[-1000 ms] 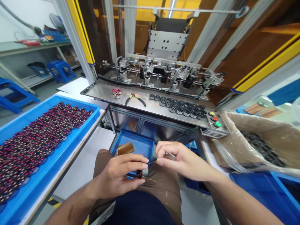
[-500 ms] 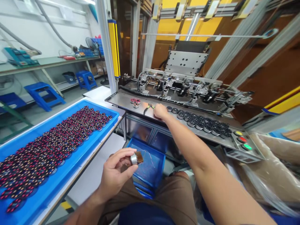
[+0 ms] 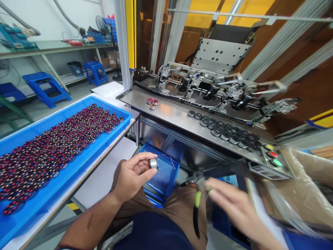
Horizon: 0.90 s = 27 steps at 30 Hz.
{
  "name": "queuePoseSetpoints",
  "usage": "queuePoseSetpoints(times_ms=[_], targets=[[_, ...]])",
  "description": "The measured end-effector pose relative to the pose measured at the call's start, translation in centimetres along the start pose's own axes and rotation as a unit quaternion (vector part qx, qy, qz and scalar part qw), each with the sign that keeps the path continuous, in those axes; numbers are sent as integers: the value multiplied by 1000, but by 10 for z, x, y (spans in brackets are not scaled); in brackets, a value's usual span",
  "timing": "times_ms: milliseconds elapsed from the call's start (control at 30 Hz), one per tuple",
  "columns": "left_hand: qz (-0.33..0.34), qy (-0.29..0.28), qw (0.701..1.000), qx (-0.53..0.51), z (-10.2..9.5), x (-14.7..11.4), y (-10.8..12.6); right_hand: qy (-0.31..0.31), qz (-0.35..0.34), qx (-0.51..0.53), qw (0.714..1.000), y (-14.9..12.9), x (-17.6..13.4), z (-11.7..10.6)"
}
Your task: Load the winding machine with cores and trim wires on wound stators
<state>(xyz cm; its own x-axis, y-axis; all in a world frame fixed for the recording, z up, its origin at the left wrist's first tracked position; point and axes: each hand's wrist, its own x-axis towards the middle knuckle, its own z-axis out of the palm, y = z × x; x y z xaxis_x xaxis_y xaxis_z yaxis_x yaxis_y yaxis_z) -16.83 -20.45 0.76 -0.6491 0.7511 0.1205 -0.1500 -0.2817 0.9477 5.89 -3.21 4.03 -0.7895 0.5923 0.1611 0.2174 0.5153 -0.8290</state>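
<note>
Silver-sided part [image 3: 153, 163] pinched in left hand [image 3: 134, 170], loose wire [image 3: 171, 161] beyond fingertips [image 3: 153, 155], presumably for clearance; right hand [image 3: 230, 199], blurred, grips pliers [image 3: 198, 200].

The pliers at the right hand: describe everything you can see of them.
The pliers have a grey, metallic-looking head and a handle that is bright yellow-green near the head and black toward its end. This handle runs downward in the picture, in front of the brown trousers, with the head toward the top. The right hand holds them at its fingertips, off the bench, and largely hides the other handle. Blur keeps me from telling whether the jaws are open.
</note>
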Motion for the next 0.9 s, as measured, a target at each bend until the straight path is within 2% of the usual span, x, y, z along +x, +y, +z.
queuePoseSetpoints(times_ms=[67,167,200,300,333,400,500,600,700,900], targets=[[-7,-14,1000,11,7,3,-1,-93,50,71,992,13,-42,34],[-9,-26,999,35,18,6,-3,-59,118,184,974,29,-85,75],[-7,-28,999,40,21,7,-3,-56,132,213,967,32,-95,82],[-1,-34,998,43,28,7,-4,-109,146,230,956,34,-108,89],[0,-37,998,42,30,7,-4,-112,142,209,961,34,-107,88],[0,-47,998,40,32,6,-3,-77,106,144,981,32,-97,86],[-9,-66,997,33,35,3,-2,-5,-19,78,997,27,-70,85],[-13,-74,997,13,38,-1,0,31,-126,67,989,16,-46,85],[-10,-75,997,-1,39,-2,1,36,-164,68,983,7,-32,87],[-9,-79,997,-14,39,-3,2,26,-180,81,980,1,-26,90]])
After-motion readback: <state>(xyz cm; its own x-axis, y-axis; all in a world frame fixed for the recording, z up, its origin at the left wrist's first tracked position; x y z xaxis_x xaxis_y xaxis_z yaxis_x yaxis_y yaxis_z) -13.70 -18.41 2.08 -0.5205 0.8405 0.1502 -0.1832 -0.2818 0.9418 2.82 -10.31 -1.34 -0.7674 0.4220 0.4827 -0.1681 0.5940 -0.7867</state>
